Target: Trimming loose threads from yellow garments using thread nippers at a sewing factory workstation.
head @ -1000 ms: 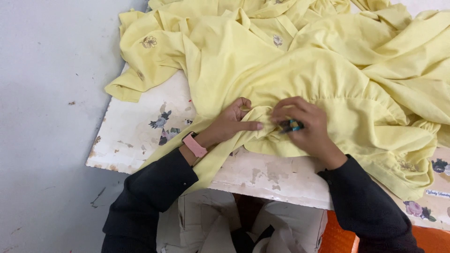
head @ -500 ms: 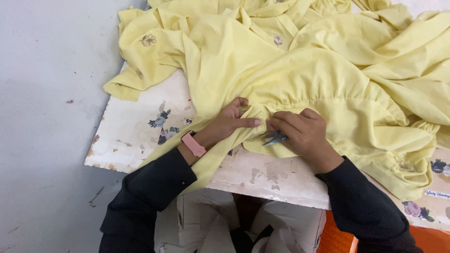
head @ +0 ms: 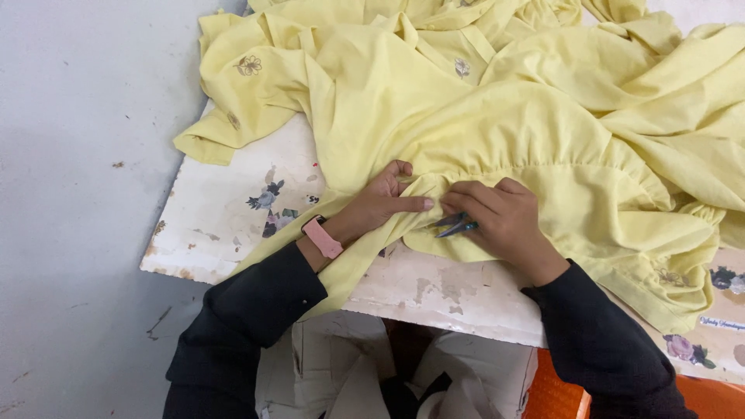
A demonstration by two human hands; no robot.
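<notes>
1. Your left hand (head: 380, 203) lies on the yellow garment (head: 497, 140) at the near edge of the heap, fingers stretched out towards the right, pinning a fold of cloth flat against the table; the thumb tucks into the fabric above.
2. Your right hand (head: 500, 221) is right beside it, fingertips almost meeting the left ones. The fingers are curled shut around a pair of small thread snips (head: 455, 226), teal handle showing, blades poking out to the left at the gathered seam.
3. That seam runs as a puckered line across the garment just above your right knuckles, and both hands work at its near end.
4. The garment sprawls over most of the white table (head: 233, 217), piled in loose folds up and to the right. A small embroidered flower (head: 248, 65) shows on a sleeve at the far left, another one (head: 462, 67) near the collar.
5. On your left wrist sits a pink watch band (head: 322, 237), just past the cuff of a dark sleeve (head: 248, 310).
6. The table's worn surface carries faded flower prints (head: 268, 198) left of your left hand, and more at the far right corner.
7. Grey floor (head: 77, 194) to the left, an orange surface (head: 555, 392) below the table edge.
</notes>
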